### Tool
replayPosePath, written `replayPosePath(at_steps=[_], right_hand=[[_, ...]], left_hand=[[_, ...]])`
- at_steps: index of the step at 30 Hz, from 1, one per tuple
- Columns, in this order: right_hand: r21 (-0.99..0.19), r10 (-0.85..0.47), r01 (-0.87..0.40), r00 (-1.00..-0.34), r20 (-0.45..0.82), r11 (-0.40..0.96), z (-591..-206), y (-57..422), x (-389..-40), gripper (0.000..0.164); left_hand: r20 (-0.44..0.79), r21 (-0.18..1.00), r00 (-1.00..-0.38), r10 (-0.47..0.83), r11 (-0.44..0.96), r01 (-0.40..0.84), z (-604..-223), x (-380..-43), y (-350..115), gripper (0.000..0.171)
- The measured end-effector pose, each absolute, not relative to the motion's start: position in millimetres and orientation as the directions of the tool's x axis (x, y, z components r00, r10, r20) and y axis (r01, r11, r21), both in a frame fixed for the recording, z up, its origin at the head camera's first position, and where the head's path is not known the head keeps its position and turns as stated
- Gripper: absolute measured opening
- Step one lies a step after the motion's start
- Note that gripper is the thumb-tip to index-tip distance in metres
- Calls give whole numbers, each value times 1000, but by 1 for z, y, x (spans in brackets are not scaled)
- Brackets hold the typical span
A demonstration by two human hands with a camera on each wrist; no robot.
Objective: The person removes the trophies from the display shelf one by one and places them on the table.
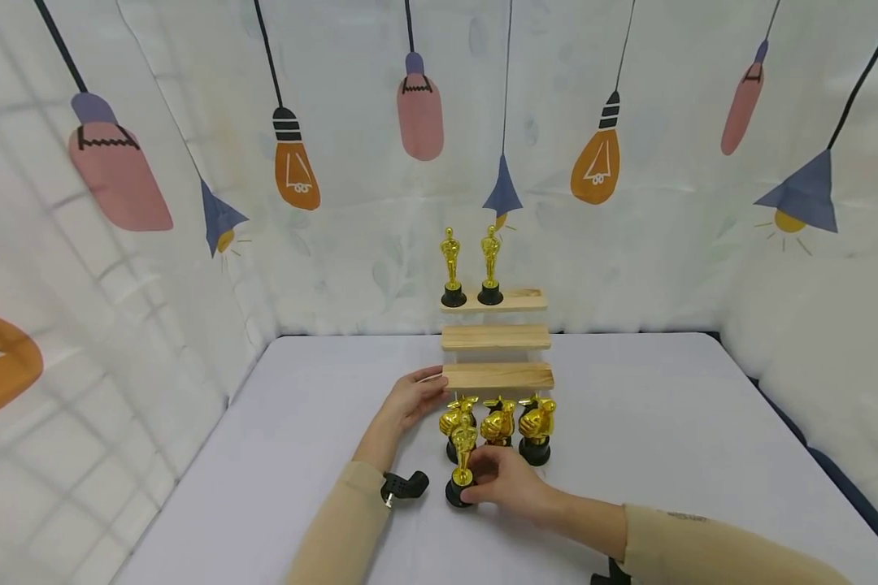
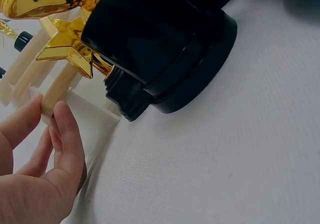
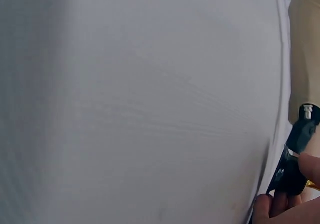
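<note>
A small gold figure trophy (image 1: 464, 452) on a round black base is in my right hand (image 1: 510, 486), whose fingers and thumb grip it low at the base. The right wrist view shows that black base (image 3: 291, 176) between the thumb and fingers (image 3: 262, 206). My left hand (image 1: 414, 396) pinches the left end of the lowest wooden shelf board (image 1: 499, 375); the left wrist view shows thumb and finger on the board's end (image 2: 56, 94). Just behind the held trophy stand three gold trophies (image 1: 497, 422) with black bases. One has a gold star (image 2: 67, 47).
The tiered stand's middle board (image 1: 496, 336) and top board (image 1: 519, 301) rise behind. Two gold figure trophies (image 1: 490, 264) stand on the top one, left and centre. A white cloth covers the table (image 1: 629, 422); a printed curtain (image 1: 380, 244) hangs behind.
</note>
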State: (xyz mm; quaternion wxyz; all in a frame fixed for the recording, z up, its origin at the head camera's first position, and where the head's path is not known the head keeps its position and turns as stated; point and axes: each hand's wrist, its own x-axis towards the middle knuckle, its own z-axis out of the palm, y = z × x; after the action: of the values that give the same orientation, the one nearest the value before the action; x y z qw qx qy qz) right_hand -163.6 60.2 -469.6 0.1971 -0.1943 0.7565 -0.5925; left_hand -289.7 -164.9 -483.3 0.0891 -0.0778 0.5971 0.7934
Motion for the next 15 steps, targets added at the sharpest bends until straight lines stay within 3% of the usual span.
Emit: replayPosePath(at_steps=[15], right_hand=[[-841, -532, -325, -845, 53, 433, -477, 52, -163, 32]], left_hand=[[-216, 933, -975, 53, -282, -222, -483, -290, -165, 46]])
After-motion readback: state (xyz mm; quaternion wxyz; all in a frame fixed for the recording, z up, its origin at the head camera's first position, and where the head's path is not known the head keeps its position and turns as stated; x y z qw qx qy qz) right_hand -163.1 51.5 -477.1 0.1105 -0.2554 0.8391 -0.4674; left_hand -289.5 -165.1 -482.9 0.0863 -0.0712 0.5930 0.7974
